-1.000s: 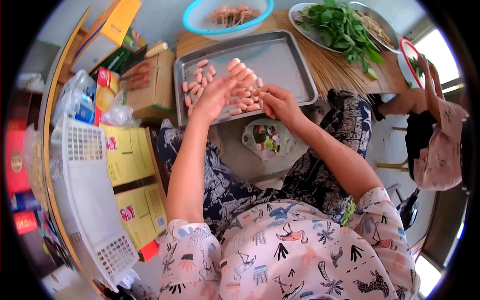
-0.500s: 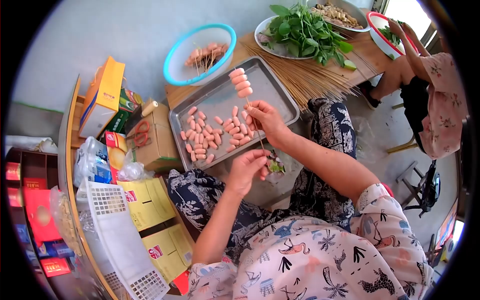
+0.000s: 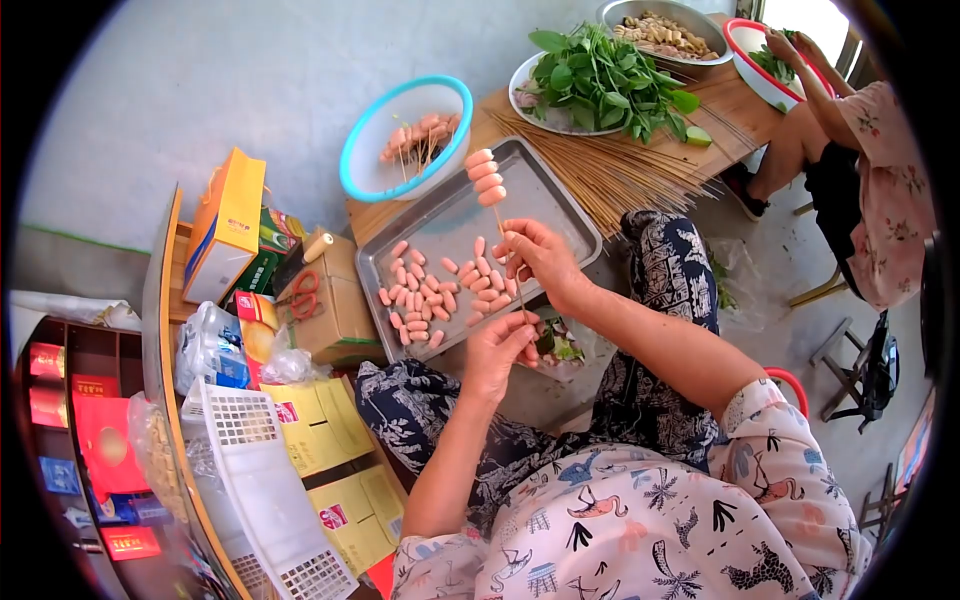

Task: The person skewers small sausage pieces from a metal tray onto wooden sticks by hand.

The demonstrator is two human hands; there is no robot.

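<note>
Left grip (image 3: 503, 350) is closed on the lower part of a thin skewer (image 3: 498, 214), just outside the near edge of the metal tray (image 3: 528, 178). Right grip (image 3: 540, 262) pinches the same skewer higher up, below four threaded sausages (image 3: 486, 178). These are raised over the tray, skewer tilted, tip up. Loose sausages (image 3: 430, 300) occupy the tray's left and near portions; bare metal shows toward the far right rim, leaving open room there. A blue-rimmed bowl (image 3: 348, 165) borders the far edge; bamboo sticks (image 3: 610, 170) border the right edge on the desk (image 3: 745, 105).
</note>
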